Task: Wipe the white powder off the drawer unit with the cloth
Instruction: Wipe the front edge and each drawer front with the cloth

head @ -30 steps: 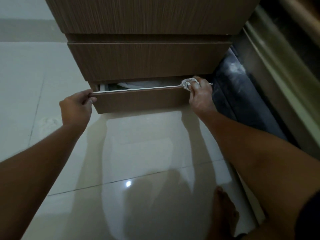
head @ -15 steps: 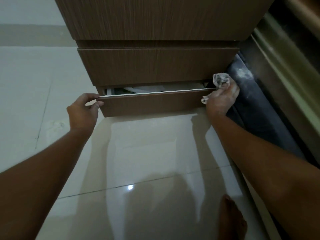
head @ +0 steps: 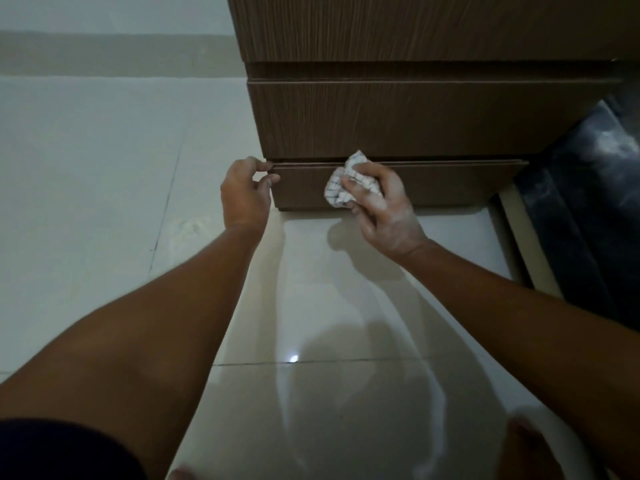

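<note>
Crouching over a glossy tiled floor (head: 104, 168), I face the wood-grain drawer unit (head: 415, 29), which fills the upper right of my view. My right hand (head: 381, 206) is clenched around the cloth (head: 341, 188), a white checked rag bunched in my fingers, and presses it flat against the front of the bottom drawer (head: 450, 185), toward its left half. The top of the cloth reaches just over the drawer's upper edge. White powder dusts the back of that hand and its fingers.

My left hand (head: 246, 192) sits at the left end of the same drawer. The thumb and fingertips pinch the top left corner of the front panel; the palm is off the wood. The bottom drawer front stands slightly proud of the middle drawer (head: 415, 119) above it, with only a thin dark gap between the two.

A faint pale smear lies on the floor (head: 188, 228) to the left of the unit, near my left wrist. To the right of the unit lies a dark padded object (head: 588, 202) carrying pale dusty patches. I cannot tell whether powder remains on the drawer fronts; the light is dim.
</note>
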